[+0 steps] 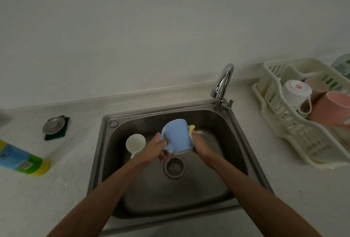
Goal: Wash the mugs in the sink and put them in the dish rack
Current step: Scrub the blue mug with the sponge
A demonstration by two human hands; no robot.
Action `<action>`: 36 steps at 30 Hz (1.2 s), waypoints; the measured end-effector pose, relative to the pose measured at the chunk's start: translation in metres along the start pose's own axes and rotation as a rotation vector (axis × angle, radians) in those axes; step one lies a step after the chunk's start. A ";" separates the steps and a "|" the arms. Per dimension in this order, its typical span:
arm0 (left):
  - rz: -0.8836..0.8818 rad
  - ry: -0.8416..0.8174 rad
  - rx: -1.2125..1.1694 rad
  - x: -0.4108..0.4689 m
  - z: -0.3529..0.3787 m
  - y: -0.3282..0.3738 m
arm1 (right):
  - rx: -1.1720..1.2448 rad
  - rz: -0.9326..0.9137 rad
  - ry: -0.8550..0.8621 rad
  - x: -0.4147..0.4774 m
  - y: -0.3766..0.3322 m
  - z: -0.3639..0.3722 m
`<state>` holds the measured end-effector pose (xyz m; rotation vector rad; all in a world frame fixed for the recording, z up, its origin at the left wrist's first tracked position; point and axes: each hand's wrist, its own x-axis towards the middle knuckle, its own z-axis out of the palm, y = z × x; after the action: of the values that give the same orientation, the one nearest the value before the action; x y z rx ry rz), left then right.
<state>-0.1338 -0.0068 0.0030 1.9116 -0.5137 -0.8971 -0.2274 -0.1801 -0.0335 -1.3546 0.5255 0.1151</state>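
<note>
- Light blue ceramic mug held in the air over the steel sink basin, above the round drain strainer; it is tipped, base up and away, rim down toward me.
- Left hand grasping the blue mug at its handle side, fingers curled round it.
- Right hand clenched on a yellow sponge, pressing it to the mug's right wall.
- Plain white mug sits in the basin just left of the hands, mouth facing up.
- Chrome gooseneck faucet at the sink's back right corner.
- Cream plastic dish rack on the counter to the right; I see an upturned white mug, a pink mug and a tan mug in it.
- Left counter: yellow-green dish soap bottle lying down, metal sink plug on a dark green scouring pad.
</note>
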 end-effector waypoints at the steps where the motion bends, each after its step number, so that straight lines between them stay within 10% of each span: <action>1: 0.009 -0.002 0.003 0.000 -0.001 0.001 | 0.145 0.048 -0.001 -0.002 0.001 -0.001; 14: -0.048 0.017 -0.106 -0.008 0.035 0.004 | 0.043 0.248 0.241 -0.001 0.020 -0.024; 32: -0.094 0.300 0.009 -0.017 0.029 -0.007 | -0.003 -0.048 0.265 -0.020 -0.010 0.045; 36: -0.098 0.516 0.079 -0.016 0.023 -0.012 | -0.350 -0.271 0.038 -0.028 -0.030 0.049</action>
<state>-0.1619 -0.0034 -0.0085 2.1533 -0.1470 -0.4163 -0.2260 -0.1348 0.0113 -1.7607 0.3584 -0.0440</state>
